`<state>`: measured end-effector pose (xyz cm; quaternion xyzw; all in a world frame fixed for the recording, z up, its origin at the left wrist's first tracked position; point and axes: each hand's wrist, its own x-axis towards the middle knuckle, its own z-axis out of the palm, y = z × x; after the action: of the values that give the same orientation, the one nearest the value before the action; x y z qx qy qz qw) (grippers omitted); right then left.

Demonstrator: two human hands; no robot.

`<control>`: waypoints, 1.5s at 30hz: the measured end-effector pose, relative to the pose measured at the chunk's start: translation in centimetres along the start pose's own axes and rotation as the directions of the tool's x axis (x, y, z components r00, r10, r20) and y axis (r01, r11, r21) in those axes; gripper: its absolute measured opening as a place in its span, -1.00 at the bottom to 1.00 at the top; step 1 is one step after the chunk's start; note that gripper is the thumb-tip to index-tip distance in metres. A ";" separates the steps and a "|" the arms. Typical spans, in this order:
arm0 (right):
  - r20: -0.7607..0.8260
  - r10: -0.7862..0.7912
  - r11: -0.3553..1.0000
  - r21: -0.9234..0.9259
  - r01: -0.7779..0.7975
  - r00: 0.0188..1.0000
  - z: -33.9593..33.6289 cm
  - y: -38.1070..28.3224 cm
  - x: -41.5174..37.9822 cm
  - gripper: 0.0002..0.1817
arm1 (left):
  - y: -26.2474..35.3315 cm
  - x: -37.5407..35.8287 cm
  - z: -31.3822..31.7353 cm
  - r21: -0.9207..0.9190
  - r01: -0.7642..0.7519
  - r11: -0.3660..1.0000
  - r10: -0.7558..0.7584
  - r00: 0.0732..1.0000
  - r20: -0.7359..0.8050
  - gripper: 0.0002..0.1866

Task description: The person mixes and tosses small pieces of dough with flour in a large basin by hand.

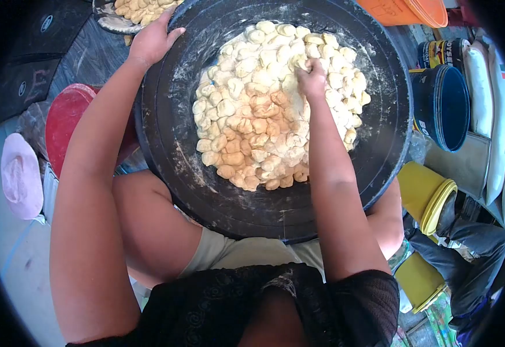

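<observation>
A wide black basin rests on my lap, tilted slightly. In it lies a heap of small, pale dough pieces, dusted with flour, whiter at the top and more orange-tan toward the lower middle. My left hand grips the basin's upper left rim, with the thumb on the inner side. Over the right part of the heap, my right hand is closed, its fingers curled down against the dough pieces. What those fingers hold, if anything, is hidden.
Another bowl of dough pieces stands at the upper left. A red tub is at the left. To the right are a dark blue bucket, a yellow bucket, white sacks and an orange container. Another person's dark-trousered leg shows lower right.
</observation>
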<state>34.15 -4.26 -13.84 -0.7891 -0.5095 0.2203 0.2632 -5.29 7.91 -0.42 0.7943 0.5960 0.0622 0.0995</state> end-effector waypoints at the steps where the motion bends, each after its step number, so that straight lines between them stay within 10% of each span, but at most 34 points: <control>1: -0.043 0.086 0.960 0.272 -0.071 0.995 -0.5 -0.4 -0.2 -0.56 | 0.1 0.1 -0.1 -0.002 0.008 1.000 -0.008 1.000 0.006 -0.30; 3: -0.181 0.291 0.641 0.766 -0.051 0.940 -1.1 -1.4 -1.2 -0.65 | 0.1 0.2 0.0 -0.005 0.005 1.000 -0.005 1.000 0.005 -0.30; 6: 0.307 0.069 0.460 0.834 -0.304 0.949 -6.1 -3.2 -4.3 -0.67 | -0.3 0.1 0.2 -0.030 -0.029 0.999 0.029 0.999 -0.019 -0.31; 8: 0.496 -0.055 0.815 0.524 -0.248 0.867 -4.5 -3.1 -5.5 -0.49 | 0.9 -0.5 -0.9 -0.056 -0.016 0.998 0.015 1.000 -0.017 -0.32; 9: 0.329 -0.074 0.959 0.282 -0.023 0.942 -2.8 -3.5 -5.9 -0.45 | 2.4 -0.8 -2.2 -0.071 0.014 0.997 -0.014 1.000 -0.006 -0.34; 12: 0.110 -0.366 0.802 -0.467 0.373 0.924 3.3 -4.7 -11.6 -0.34 | 3.4 -1.0 -2.9 -0.057 0.029 0.998 -0.030 0.999 -0.018 -0.35; 13: 0.374 -0.267 0.804 -0.422 0.419 0.888 2.9 -6.7 -14.4 -0.34 | 3.2 -0.8 -2.9 -0.042 0.019 0.999 -0.021 0.999 -0.030 -0.35; 16: 0.829 -0.243 0.780 -0.141 0.609 0.504 -0.4 -9.0 -24.8 -0.33 | -0.2 0.1 0.2 0.022 -0.046 0.999 0.047 0.998 -0.036 -0.31; 19: 0.870 -0.482 0.526 0.195 0.828 0.101 -1.0 -2.5 -26.5 -0.23 | 1.0 0.2 -0.8 0.020 0.011 1.000 -0.012 0.999 0.040 -0.32; 21: 0.893 -0.433 0.458 0.099 0.884 0.124 -1.8 -3.0 -19.6 -0.08 | -0.2 0.2 0.3 0.016 -0.062 0.998 0.062 0.997 -0.046 -0.32; 26: 0.471 -0.371 0.735 -0.378 0.563 0.800 4.1 -7.7 -8.4 0.02 | 3.9 -0.8 -3.7 -0.029 0.083 0.996 -0.082 0.996 0.026 -0.38; 29: 0.590 -0.153 0.750 -0.453 0.482 0.793 8.2 -12.5 -9.9 -0.01 | 3.7 -0.8 -2.7 0.211 -0.134 0.968 0.161 0.980 -0.119 -0.41; 31: 0.760 -0.330 0.627 -0.266 0.732 0.560 7.8 -13.3 -16.1 -0.15 | 3.3 -0.7 -1.4 0.614 -0.347 0.709 0.487 0.871 -0.069 -0.39; 33: 0.782 -0.442 0.726 0.025 0.688 0.438 5.3 -11.7 -22.8 -0.36 | 3.4 -0.6 1.4 0.625 -0.563 0.540 0.683 0.727 0.065 -0.46; 35: 0.698 -0.639 0.622 0.223 0.750 0.323 0.6 -6.9 -25.4 -0.54 | 7.6 -2.4 3.6 0.256 -0.379 0.889 0.270 0.887 0.375 -0.55; 37: 0.863 -0.472 0.523 0.111 0.845 0.179 -2.3 -0.7 -25.5 -0.61 | 6.5 -4.9 11.4 0.110 -0.163 0.980 0.145 0.977 0.158 -0.41; 39: 0.945 -0.068 0.805 -0.137 0.578 0.319 -4.7 3.1 -21.5 -0.48 | 7.5 -8.5 16.9 -0.141 0.291 0.946 -0.225 0.906 0.358 -0.22; 40: 0.929 0.061 0.675 -0.307 0.671 0.364 -7.3 1.5 -19.1 -0.35 | 7.9 -10.9 18.2 -0.137 0.378 0.915 -0.282 0.847 0.451 -0.21; 42: 0.459 -0.477 0.601 -0.451 0.660 0.749 -5.2 4.8 -18.5 -0.23 | 12.2 -15.5 15.0 0.109 0.350 0.931 -0.362 0.837 0.411 -0.26; 45: 0.357 0.019 0.855 -0.490 0.170 0.934 -0.7 -3.0 -17.3 -0.17 | 13.8 -17.3 11.2 0.095 0.315 0.944 -0.310 0.755 0.577 -0.36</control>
<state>25.85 -19.31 -9.98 -0.7576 -0.6190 0.2027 -0.0426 5.11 -13.37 -7.75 0.6633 0.6602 -0.2000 0.2902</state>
